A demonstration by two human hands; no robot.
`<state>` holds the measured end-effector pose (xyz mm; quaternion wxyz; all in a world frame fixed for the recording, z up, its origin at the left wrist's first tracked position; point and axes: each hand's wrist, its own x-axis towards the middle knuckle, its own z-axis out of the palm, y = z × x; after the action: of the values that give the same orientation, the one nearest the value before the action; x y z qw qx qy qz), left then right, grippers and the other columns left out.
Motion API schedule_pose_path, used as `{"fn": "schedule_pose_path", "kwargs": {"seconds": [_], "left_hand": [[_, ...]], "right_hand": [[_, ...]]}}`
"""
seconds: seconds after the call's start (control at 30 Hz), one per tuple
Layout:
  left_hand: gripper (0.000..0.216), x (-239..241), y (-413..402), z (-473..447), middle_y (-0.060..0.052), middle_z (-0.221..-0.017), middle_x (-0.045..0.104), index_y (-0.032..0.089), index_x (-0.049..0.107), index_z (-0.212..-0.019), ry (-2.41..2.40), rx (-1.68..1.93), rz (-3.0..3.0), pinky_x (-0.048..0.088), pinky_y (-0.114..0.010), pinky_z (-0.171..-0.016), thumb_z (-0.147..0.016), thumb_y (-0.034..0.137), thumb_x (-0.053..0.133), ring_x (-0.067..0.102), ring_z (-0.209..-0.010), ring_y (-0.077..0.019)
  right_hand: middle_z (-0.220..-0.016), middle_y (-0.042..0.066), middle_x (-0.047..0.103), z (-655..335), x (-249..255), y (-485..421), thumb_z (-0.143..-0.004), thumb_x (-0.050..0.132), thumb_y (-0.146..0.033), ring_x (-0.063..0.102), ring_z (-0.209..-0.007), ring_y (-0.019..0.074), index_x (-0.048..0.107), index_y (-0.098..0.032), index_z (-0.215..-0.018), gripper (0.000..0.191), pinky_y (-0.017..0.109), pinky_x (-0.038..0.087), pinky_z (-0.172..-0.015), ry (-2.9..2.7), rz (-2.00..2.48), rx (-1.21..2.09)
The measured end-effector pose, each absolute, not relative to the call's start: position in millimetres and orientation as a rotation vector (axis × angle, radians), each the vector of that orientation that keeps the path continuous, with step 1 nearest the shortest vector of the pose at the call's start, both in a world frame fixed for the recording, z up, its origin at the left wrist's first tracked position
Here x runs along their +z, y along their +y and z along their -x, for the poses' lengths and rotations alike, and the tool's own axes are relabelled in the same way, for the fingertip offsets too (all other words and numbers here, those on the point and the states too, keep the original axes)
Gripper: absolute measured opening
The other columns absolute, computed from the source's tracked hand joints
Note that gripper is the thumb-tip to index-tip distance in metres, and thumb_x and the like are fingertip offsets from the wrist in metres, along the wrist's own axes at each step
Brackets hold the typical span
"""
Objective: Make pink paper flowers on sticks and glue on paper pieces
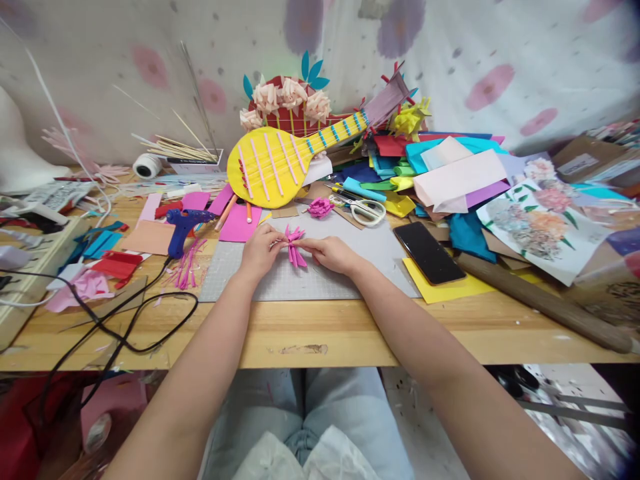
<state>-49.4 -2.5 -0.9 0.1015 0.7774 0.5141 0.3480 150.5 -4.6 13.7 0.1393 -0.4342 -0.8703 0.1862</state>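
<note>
A bright pink paper flower point(297, 256) with narrow pointed petals is held just above the grey cutting mat point(235, 283). My left hand point(263, 250) pinches it from the left with thumb and fingertips. From the right, my right hand point(331, 255) has its index finger at the flower's middle, its other fingers curled in. The fingertips partly hide the flower's centre. Behind my hands, a second, smaller pink paper flower point(321, 208) rests on the mat, near white-handled scissors point(368, 212).
A blue glue gun point(183, 230) with a looping black cable point(135, 347) and pink paper strips point(187, 263) lie left. A yellow paper lute-like instrument point(265, 167) stands behind. To the right are a phone point(429, 252), a wooden rod point(545, 303) and piled coloured paper point(460, 177).
</note>
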Motion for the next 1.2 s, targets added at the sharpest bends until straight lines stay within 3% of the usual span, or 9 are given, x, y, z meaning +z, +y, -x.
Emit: {"fn": "schedule_pose_path", "kwargs": {"seconds": [0.13, 0.37, 0.6, 0.83, 1.07, 1.2], "left_hand": [[0.01, -1.7, -1.3, 50.0, -0.003, -0.077, 0.051, 0.019, 0.065, -0.08, 1.539, 0.979, -2.311, 0.04, -0.029, -0.076, -0.078, 0.025, 0.057, 0.05, -0.083, -0.0164], [0.012, -1.5, -2.2, 49.6, -0.003, -0.079, 0.052, 0.02, 0.065, -0.082, 1.549, 1.008, -2.274, 0.041, -0.029, -0.075, -0.078, 0.027, 0.056, 0.051, -0.082, -0.0161], [0.012, -6.7, 0.8, 52.6, -0.002, -0.077, 0.051, 0.021, 0.066, -0.081, 1.524, 1.04, -2.255, 0.041, -0.028, -0.072, -0.077, 0.028, 0.057, 0.05, -0.079, -0.0149], [0.013, -7.2, 0.5, 52.0, -0.002, -0.079, 0.05, 0.021, 0.067, -0.083, 1.487, 1.039, -2.201, 0.042, -0.027, -0.07, -0.075, 0.028, 0.06, 0.05, -0.078, -0.014], [0.011, -4.5, -0.3, 52.0, -0.002, -0.076, 0.051, 0.021, 0.067, -0.081, 1.531, 1.068, -2.189, 0.042, -0.027, -0.07, -0.075, 0.026, 0.06, 0.05, -0.077, -0.014], [0.009, -4.0, -0.6, 50.3, -0.001, -0.074, 0.051, 0.021, 0.067, -0.078, 1.528, 1.011, -2.224, 0.041, -0.027, -0.07, -0.075, 0.026, 0.059, 0.049, -0.075, -0.0141]], "right_hand": [[-0.097, -0.001, 0.068, -149.3, 11.4, -4.7, -0.088, 0.038, -0.025, 0.061, -0.076, 0.0117, 0.05, -0.034, -0.124, 0.039, 0.022, 0.037, -0.072, -2.525, 1.236, 0.472], [-0.079, 0.002, 0.068, -149.0, 14.0, -5.2, -0.089, 0.039, -0.04, 0.058, -0.065, 0.0137, 0.05, -0.024, -0.12, 0.037, 0.022, 0.034, -0.064, -2.472, 1.322, 0.349], [-0.095, 0.003, 0.068, -147.2, 12.8, -4.7, -0.089, 0.038, -0.041, 0.061, -0.077, 0.0152, 0.052, -0.027, -0.118, 0.035, 0.023, 0.034, -0.066, -2.537, 1.339, 0.28], [-0.112, 0.002, 0.062, -144.8, 8.8, -4.1, -0.092, 0.031, -0.029, 0.057, -0.095, 0.0171, 0.051, -0.03, -0.119, 0.034, 0.025, 0.036, -0.07, -2.538, 1.372, 0.205], [-0.112, 0.002, 0.061, -145.0, 8.5, -4.3, -0.091, 0.033, -0.028, 0.057, -0.095, 0.0157, 0.054, -0.026, -0.112, 0.03, 0.024, 0.035, -0.068, -2.503, 1.349, 0.215], [-0.1, 0.003, 0.066, -142.6, 8.3, -5.3, -0.09, 0.033, -0.043, 0.059, -0.087, 0.0156, 0.059, -0.022, -0.101, 0.034, 0.024, 0.033, -0.064, -2.459, 1.384, 0.179]]}}
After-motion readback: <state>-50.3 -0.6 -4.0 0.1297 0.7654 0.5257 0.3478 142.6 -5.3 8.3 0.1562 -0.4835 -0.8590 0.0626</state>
